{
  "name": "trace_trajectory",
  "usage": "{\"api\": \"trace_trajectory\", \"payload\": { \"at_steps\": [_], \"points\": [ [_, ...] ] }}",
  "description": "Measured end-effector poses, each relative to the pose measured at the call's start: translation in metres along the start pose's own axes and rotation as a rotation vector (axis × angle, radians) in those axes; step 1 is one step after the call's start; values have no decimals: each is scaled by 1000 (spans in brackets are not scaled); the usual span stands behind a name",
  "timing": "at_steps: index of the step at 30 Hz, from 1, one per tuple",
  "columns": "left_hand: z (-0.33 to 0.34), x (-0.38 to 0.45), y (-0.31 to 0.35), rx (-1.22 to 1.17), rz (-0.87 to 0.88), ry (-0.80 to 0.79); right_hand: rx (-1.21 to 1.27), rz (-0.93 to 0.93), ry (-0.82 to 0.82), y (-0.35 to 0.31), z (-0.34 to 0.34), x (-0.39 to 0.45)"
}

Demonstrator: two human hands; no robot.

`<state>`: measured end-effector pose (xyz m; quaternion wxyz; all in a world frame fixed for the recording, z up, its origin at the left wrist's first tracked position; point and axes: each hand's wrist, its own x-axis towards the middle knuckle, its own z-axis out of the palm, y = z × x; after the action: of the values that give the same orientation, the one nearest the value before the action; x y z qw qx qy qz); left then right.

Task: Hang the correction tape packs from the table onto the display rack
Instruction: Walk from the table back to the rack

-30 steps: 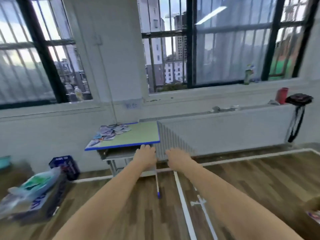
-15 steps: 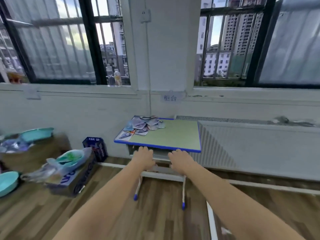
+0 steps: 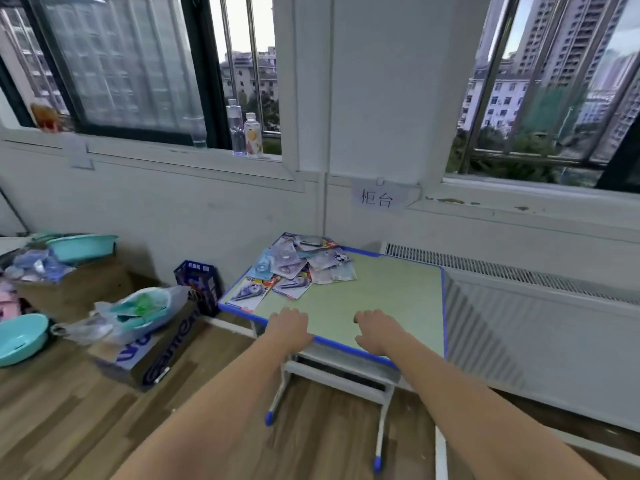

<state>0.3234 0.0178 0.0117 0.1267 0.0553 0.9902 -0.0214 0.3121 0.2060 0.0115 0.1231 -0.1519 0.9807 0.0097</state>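
Moved: both hands, which half a second ago sat short of the table's near edge, now reach over it, and the table fills more of the view.
Left hand (image 3: 290, 326): one, palm down over the near left edge of the table (image 3: 391, 299), fingers loosely curled, holding nothing; whether it touches the top, I cannot tell.
Right hand (image 3: 375, 329): one, palm down over the near middle of the green top, fingers loosely bent, holding nothing.
Correction tape packs (image 3: 299, 266): one loose heap at the far left corner of the table, packs overlapping, roughly ten, exact count unclear; well apart from both hands.
Table count: one, green top with blue rim, white legs with blue feet, a shelf slot under the top.
Display rack: not seen in this view.
Bottles (image 3: 246, 131): two on the left window sill, upright, side by side.
Basins (image 3: 20, 337): two teal, one at the left edge on the floor, one higher up on a brown box.
Crate (image 3: 199, 284): one, dark blue, on the floor against the wall, just left of the table.
Cardboard box (image 3: 145, 355): one, with a plastic bag lying on it.
Sign (image 3: 377, 199): one paper label on the wall above the table.
Radiator (image 3: 519, 306): one, just beside the table's right edge.
In the way: nothing lies between the hands and the heap.
Changed since earlier: window sill and sign sit higher and larger in view.
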Motion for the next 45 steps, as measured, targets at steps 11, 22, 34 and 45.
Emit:
{"api": "trace_trajectory", "payload": {
  "at_steps": [11, 22, 34, 45],
  "points": [
    [-12, 193, -50, -46, 58, -71, 104, 73, -98, 36, 6, 191],
    [0, 357, -57, -81, 113, -110, 349, 295, -134, 69, 25, 330],
    [32, 423, -11, -129, -133, 41, 578, 550, 19, 76, 55, 386],
    [42, 396, 32, -182, -232, 4, 649, 691, -62, 141, 68, 344]
  ]
}}
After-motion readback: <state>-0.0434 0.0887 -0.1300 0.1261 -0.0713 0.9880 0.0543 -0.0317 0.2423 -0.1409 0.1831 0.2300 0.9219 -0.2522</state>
